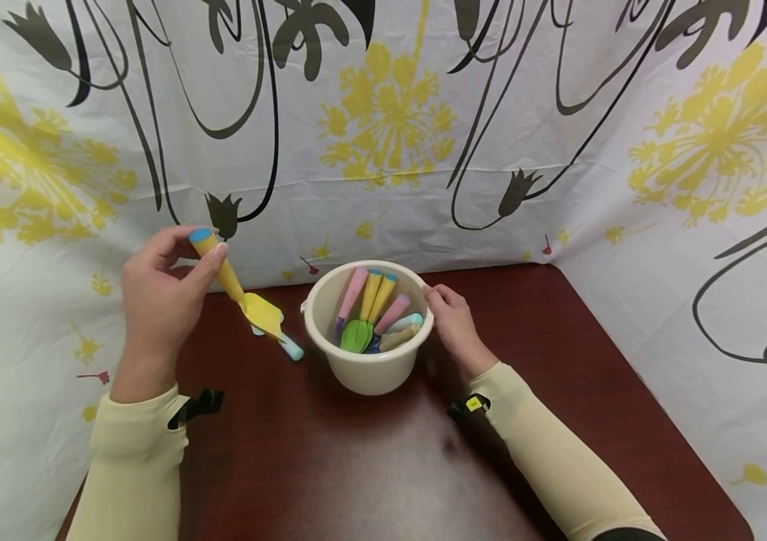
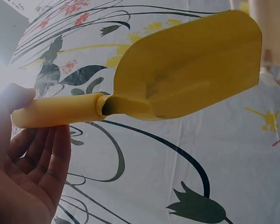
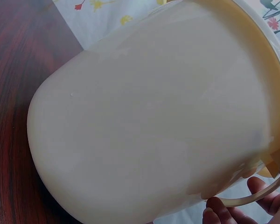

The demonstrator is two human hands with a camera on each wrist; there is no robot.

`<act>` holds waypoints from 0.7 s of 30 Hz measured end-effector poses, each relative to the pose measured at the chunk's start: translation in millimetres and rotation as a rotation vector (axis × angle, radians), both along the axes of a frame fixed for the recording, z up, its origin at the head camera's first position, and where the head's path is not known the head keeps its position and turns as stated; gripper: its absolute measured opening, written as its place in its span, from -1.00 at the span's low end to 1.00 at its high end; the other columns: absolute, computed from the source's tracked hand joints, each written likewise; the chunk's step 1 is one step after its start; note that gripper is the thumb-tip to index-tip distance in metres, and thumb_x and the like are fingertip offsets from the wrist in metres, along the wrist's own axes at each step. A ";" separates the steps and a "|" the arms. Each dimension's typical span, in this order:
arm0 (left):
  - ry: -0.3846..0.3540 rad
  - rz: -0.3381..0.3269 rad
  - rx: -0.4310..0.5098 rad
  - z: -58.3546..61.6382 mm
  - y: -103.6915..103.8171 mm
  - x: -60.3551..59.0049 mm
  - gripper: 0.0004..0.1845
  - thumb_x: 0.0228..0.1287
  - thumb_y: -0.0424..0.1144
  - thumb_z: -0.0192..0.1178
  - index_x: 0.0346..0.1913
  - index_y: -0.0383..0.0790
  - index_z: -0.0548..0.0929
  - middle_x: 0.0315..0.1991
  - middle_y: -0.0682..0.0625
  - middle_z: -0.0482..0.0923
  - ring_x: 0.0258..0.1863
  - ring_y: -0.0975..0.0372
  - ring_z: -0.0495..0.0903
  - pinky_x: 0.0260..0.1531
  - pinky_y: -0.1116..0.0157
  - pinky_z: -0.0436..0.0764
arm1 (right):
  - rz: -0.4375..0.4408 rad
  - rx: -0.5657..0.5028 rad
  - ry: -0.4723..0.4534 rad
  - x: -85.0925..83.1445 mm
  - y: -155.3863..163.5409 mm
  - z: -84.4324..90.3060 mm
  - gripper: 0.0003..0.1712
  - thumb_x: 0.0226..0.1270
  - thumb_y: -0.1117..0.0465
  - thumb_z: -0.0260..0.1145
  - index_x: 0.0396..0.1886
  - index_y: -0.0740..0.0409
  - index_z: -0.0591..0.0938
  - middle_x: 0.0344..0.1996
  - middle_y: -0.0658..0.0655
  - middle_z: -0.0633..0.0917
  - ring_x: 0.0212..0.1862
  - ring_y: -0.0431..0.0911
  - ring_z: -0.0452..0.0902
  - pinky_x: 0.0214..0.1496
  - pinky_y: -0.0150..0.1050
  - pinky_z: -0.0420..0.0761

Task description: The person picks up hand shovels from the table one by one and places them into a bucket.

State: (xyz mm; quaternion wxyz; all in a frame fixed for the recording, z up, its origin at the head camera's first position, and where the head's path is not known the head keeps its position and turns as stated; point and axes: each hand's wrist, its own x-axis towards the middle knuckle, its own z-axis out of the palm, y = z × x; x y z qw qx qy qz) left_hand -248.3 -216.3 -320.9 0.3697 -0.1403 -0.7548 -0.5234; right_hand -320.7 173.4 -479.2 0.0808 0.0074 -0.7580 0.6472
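Currently, head view: left hand (image 1: 156, 289), centre-left of frame, pinches the yellow trowel (image 1: 237, 289) by its blue-capped handle end, thumb and fingers curled round it. Long axis runs diagonally, handle toward upper left, blade toward lower right, blade tip hanging just above a light-blue tool (image 1: 288, 347) that lies on the dark wood table (image 1: 369, 466). Cream bucket (image 1: 368, 330) sits mid-frame, already holding several pastel-handled tools, handles up. Right hand (image 1: 454, 319) rests against the bucket's right rim, fingers curled on the edge, steadying it.

Left wrist view: trowel (image 2: 177, 79) fills the frame, handle at left, blade at upper right, concave face toward the camera. Fingers (image 2: 42, 163) lie fairly straight under the handle; thumb presses from above at far left. Grip is light and far back on the handle.

Right wrist view: bucket wall (image 3: 149, 116) fills nearly everything, table at left. Fingertips (image 3: 224, 210) sit at lower right by the rim and the thin bail handle; exact contact I cannot tell from here.

Judgement: step in hand looks like loading tools into the bucket, trowel lifted and mid-carry. Next move would call for swinging it right over the rim and tipping the blade down before release. Blue tool remains outside.
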 end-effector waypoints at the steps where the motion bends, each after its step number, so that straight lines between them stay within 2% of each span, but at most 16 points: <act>1: 0.005 -0.006 -0.002 1.9 1.0 -1.4 -0.72 0.35 -0.35 0.54 0.05 -0.40 0.83 -0.16 0.13 0.77 -0.24 0.27 0.71 -0.34 0.53 0.66 | -0.001 0.002 0.001 0.1 0.0 -0.1 -0.42 0.69 -0.23 0.24 -0.25 0.22 0.64 -0.47 0.04 0.58 -0.40 -0.13 0.53 -0.30 -0.30 0.53; 10: 0.043 -0.075 0.009 16.9 18.3 -12.8 -0.76 0.34 -0.36 0.55 0.01 -0.36 0.84 -0.13 0.06 0.76 -0.25 0.23 0.69 -0.30 0.50 0.70 | -0.009 0.000 0.010 -0.3 -0.2 -0.6 -0.45 0.69 -0.21 0.25 -0.27 0.20 0.64 -0.48 0.02 0.58 -0.41 -0.14 0.52 -0.31 -0.31 0.53; 16: 0.043 -0.098 -0.036 25.8 34.1 -20.8 -0.73 0.38 -0.33 0.54 0.04 -0.40 0.82 -0.19 0.12 0.72 -0.26 0.22 0.68 -0.27 0.49 0.70 | -0.011 -0.006 0.009 0.3 0.0 -0.5 -0.45 0.69 -0.21 0.25 -0.28 0.20 0.64 -0.48 0.03 0.59 -0.40 -0.14 0.53 -0.28 -0.26 0.55; 21: 0.029 -0.139 -0.084 27.2 48.2 -31.0 -0.74 0.40 -0.31 0.54 0.04 -0.37 0.82 -0.16 0.10 0.71 -0.21 0.22 0.69 -0.28 0.46 0.70 | -0.011 -0.006 0.012 0.5 -0.6 -0.2 -0.46 0.69 -0.19 0.25 -0.27 0.20 0.65 -0.47 0.03 0.60 -0.39 -0.14 0.53 -0.30 -0.31 0.54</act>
